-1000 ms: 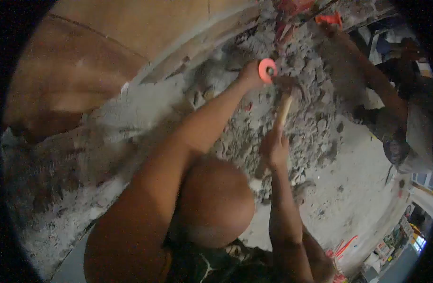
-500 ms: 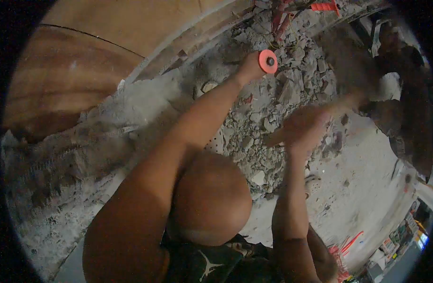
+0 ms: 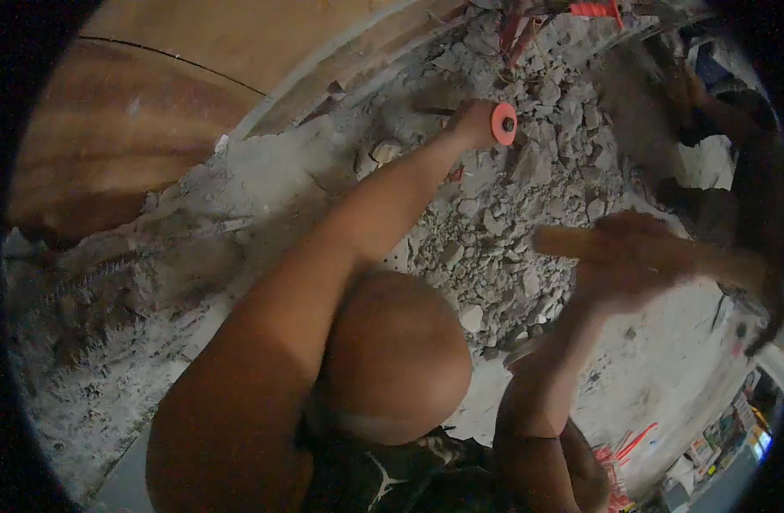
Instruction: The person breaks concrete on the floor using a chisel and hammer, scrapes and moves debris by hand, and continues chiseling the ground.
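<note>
My left hand (image 3: 470, 126) reaches out over the broken masonry, its fingers wrapped round a chisel with a round orange-red hand guard (image 3: 504, 124). The chisel's dark shank (image 3: 434, 110) points left towards the base of the wall, and its struck end faces right. Off to the right, my right hand (image 3: 627, 265) is closed on the wooden handle (image 3: 567, 242) of what looks like a hammer. Motion smears this hand and the handle; the tool's head cannot be made out. My bent knee (image 3: 396, 359) is below, between my arms.
Broken rubble (image 3: 494, 214) covers the middle of the floor. A wooden panel (image 3: 152, 111) stands at the upper left above chipped masonry (image 3: 110, 299). A red-handled tool (image 3: 595, 10) lies at the top. Dark, unclear shapes are at the right; clutter (image 3: 704, 445) sits lower right.
My right hand has swung right, away from the chisel, with the wooden-handled tool. My left hand and the chisel sit slightly further right and lower in view.
</note>
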The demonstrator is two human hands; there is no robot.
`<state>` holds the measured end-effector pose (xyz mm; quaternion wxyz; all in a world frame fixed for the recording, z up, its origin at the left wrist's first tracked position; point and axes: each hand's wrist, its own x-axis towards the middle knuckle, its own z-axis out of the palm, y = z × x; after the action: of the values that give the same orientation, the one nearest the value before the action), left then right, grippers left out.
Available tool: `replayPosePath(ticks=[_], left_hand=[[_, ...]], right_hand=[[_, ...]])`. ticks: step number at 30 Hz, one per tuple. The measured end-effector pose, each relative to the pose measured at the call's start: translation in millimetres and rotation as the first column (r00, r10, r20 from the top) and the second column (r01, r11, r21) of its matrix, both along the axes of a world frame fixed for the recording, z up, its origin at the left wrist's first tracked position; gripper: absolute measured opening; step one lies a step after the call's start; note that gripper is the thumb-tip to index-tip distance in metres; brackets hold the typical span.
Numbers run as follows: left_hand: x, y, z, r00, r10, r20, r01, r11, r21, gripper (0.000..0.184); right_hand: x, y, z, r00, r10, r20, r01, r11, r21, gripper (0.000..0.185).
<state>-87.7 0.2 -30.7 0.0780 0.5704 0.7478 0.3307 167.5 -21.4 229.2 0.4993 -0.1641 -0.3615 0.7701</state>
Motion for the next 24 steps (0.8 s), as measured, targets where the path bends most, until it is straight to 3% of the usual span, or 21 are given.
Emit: replayPosePath(ticks=[1, 2, 3, 4, 5, 6, 8, 10, 11, 12, 13, 14, 15, 17, 18, 19, 20, 21, 23, 24], left_hand=[[2.5, 1.8, 2.5, 0.998, 0.013, 0.056, -0.016, 0.998, 0.056, 0.034], [2.8, -0.2, 16.6, 0.998, 0.013, 0.057, -0.016, 0.998, 0.055, 0.034], [1.1, -5.8, 41.4, 0.990, 0.033, 0.134, -0.041, 0.998, 0.056, 0.034], [-0.5, -9.3, 53.7, 0.977, 0.052, 0.209, -0.064, 0.996, 0.054, 0.034], [-2.3, -10.3, 53.1, 0.977, 0.049, 0.207, -0.061, 0.997, 0.055, 0.034], [-6.6, -8.0, 51.3, 0.981, 0.071, 0.179, -0.077, 0.997, 0.027, 0.034], [-15.9, -1.2, 46.7, 0.984, 0.098, 0.148, -0.099, 0.995, 0.000, 0.034], [-12.3, -3.2, 32.5, 0.979, 0.111, 0.169, -0.091, 0.988, -0.122, 0.034], [-9.8, -5.9, 39.2, 0.979, 0.111, 0.172, -0.090, 0.988, -0.128, 0.034], [-8.6, -8.6, 54.9, 0.984, 0.082, 0.156, -0.071, 0.995, -0.074, 0.033], [-6.7, -11.5, 63.3, 0.989, 0.052, 0.141, -0.050, 0.999, -0.021, 0.032], [-7.4, -10.8, 62.8, 0.988, 0.050, 0.143, -0.048, 0.999, -0.021, 0.032], [-10.3, -9.2, 63.3, 0.986, 0.067, 0.152, -0.059, 0.997, -0.058, 0.032], [-12.8, -7.7, 62.3, 0.984, 0.084, 0.160, -0.069, 0.993, -0.097, 0.032], [-12.6, -7.7, 66.0, 0.983, 0.092, 0.158, -0.068, 0.986, -0.150, 0.032], [-10.6, -8.6, 68.1, 0.982, 0.099, 0.161, -0.065, 0.977, -0.201, 0.033], [-5.8, -10.2, 64.2, 0.981, 0.095, 0.168, -0.060, 0.978, -0.199, 0.033], [-7.4, -9.2, 59.9, 0.981, 0.008, 0.195, 0.012, 0.995, -0.103, 0.033], [-18.2, 0.0, 59.1, 0.977, -0.082, 0.197, 0.083, 0.997, 0.002, 0.034], [-17.9, -1.6, 52.6, 0.990, -0.010, 0.144, 0.009, 1.000, 0.007, 0.034]], right_hand=[[-6.8, -5.1, -10.9, 0.970, -0.208, 0.124, 0.214, 0.976, -0.036, 0.059], [-1.3, -5.3, -66.0, 0.758, -0.313, 0.573, 0.121, 0.930, 0.348, 0.056], [7.0, -7.5, -117.9, 0.343, -0.514, 0.786, -0.162, 0.792, 0.589, 0.055], [-1.6, -24.8, -124.1, 0.431, -0.086, 0.898, -0.183, 0.966, 0.181, 0.053], [-12.3, -41.8, -126.0, 0.496, 0.347, 0.796, -0.244, 0.936, -0.255, 0.051], [-9.8, -41.1, -127.0, 0.502, 0.343, 0.794, -0.243, 0.937, -0.251, 0.051], [-1.1, -40.9, -128.1, 0.606, 0.335, 0.721, -0.051, 0.922, -0.385, 0.050], [12.8, -29.5, -104.5, 0.767, 0.201, 0.609, 0.046, 0.930, -0.365, 0.049], [-0.1, -35.9, -54.4, 0.786, 0.030, 0.618, 0.222, 0.919, -0.326, 0.051], [-4.6, -31.0, -31.1, 0.774, -0.183, 0.607, 0.340, 0.928, -0.154, 0.053], [7.9, -16.6, -22.3, 0.959, -0.210, 0.189, 0.271, 0.871, -0.409, 0.055], [28.0, 0.9, -24.6, 0.986, 0.054, -0.155, -0.087, 0.973, -0.215, 0.055], [25.5, 4.2, -18.8, 0.986, 0.053, -0.155, -0.086, 0.973, -0.213, 0.055], [14.0, 16.0, -10.5, 0.982, 0.092, -0.168, -0.081, 0.994, 0.070, 0.048], [1.7, 4.9, -43.2, 0.953, -0.128, -0.275, 0.035, 0.947, -0.320, 0.042], [-10.5, -15.2, -75.3, 0.954, -0.127, -0.271, 0.036, 0.948, -0.317, 0.042], [-19.7, -35.8, -104.3, 0.948, 0.133, 0.288, -0.082, 0.979, -0.185, 0.040], [-25.3, -41.5, -120.7, 0.594, 0.258, 0.762, -0.255, 0.959, -0.127, 0.046], [-11.3, -38.3, -126.4, 0.636, 0.466, 0.616, -0.229, 0.875, -0.426, 0.055], [-4.5, -39.2, -120.5, 0.632, 0.470, 0.616, -0.230, 0.873, -0.430, 0.055]])
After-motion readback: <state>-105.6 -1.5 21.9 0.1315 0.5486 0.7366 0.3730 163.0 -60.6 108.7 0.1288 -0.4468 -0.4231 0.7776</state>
